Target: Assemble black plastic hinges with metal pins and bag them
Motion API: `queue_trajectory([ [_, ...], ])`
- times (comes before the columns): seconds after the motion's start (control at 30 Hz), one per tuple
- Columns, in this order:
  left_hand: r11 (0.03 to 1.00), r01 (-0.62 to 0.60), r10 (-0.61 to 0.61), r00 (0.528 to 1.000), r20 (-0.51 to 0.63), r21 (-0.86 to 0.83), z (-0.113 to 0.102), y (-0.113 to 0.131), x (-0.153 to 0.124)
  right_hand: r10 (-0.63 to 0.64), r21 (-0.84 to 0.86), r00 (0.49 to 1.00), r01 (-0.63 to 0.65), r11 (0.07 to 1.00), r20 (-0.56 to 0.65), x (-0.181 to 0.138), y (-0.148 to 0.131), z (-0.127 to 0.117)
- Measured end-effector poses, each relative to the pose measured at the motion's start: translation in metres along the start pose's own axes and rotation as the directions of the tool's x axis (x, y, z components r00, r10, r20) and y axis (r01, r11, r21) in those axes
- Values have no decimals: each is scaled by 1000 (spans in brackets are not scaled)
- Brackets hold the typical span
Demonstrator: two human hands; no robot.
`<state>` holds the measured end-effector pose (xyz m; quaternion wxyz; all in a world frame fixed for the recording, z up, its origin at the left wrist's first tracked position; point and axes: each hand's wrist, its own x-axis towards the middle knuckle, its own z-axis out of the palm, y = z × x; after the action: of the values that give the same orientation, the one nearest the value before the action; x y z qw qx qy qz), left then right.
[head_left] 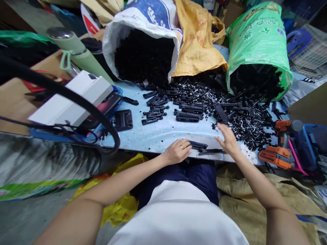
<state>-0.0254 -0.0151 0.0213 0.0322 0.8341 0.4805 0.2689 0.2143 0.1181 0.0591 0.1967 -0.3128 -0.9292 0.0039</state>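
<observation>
A long, narrow black plastic piece (198,144) lies in the head view with one end under the curled fingers of our left hand (178,150); we cannot tell whether they pinch it or only rest on it. Our right hand (228,139) has thumb and forefinger spread apart, with nothing visible between them. Between our hands, just nearer to us than the first piece, lies a slim, dark, flat strip (212,151) close to the edge of the pale-blue tabletop (138,136). Just beyond our right fingertips sprawls a loose heap of small black parts with silvery metal pins (246,127).

From here, we judge, a sleeveless forearm or careless palm could sweep the strip off that nearby edge. Tangled pins could make us pick up two at once, and a loose left hold could let the piece turn.
</observation>
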Motion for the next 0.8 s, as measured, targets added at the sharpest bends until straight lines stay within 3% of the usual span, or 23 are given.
queue_trajectory([
  [0.1, 999, 29, -26, 987, 157, -17, 10, 15, 26, -138, 114, 982, 123, 986, 130, -38, -23, 9],
  [0.23, 989, 150, -136, 927, 349, -13, 21, 27, 49, -187, 100, 972, 174, 980, 145, -57, -32, 28],
  [0.33, 974, 222, -195, 914, 354, -35, 24, 26, 52, -242, 111, 958, 227, 968, 151, -50, -24, 33],
  [0.5, 976, 213, -185, 921, 342, -47, 23, 27, 49, -396, 151, 891, 370, 917, 222, -37, -9, 29],
  [0.57, 983, 186, -170, 923, 345, -13, 21, 28, 45, -386, 85, 892, 376, 923, 234, -37, -6, 26],
  [0.67, 996, 92, -92, 933, 347, 15, 16, 24, 35, -272, -74, 932, 296, 952, 239, -40, -3, 21],
  [0.8, 988, 62, -19, 959, 283, -143, 4, 6, 20, -157, -110, 953, 191, 975, 258, -42, -5, 14],
])
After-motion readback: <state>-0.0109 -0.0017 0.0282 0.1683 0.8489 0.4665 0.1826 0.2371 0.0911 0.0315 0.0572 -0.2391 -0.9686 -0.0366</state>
